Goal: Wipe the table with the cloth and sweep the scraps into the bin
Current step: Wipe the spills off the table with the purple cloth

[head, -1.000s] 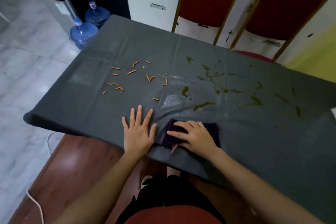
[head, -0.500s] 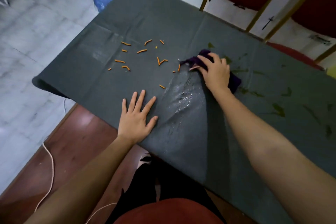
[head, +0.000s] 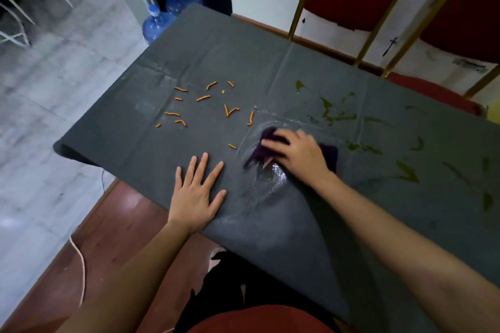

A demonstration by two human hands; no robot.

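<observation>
A dark grey cover lies over the table (head: 270, 67). My right hand (head: 300, 154) presses a dark purple cloth (head: 330, 155) flat on it near the middle, fingers curled over the cloth. A wet shiny streak (head: 270, 178) runs just below the cloth. My left hand (head: 197, 194) rests flat with fingers spread near the front edge, holding nothing. Several orange scraps (head: 203, 105) lie scattered to the left of the cloth. Green smears (head: 338, 113) stain the cover to the right. No bin is in view.
Two blue water bottles (head: 158, 24) stand on the floor beyond the table's far left corner. Red chairs with gold frames (head: 378, 8) stand behind the table. A white cord (head: 79, 259) lies on the brown floor at the left.
My right hand has drawn the cloth back toward me from the far stains, leaving a wet streak. The left hand has stayed flat in place. The camera view shifted.
</observation>
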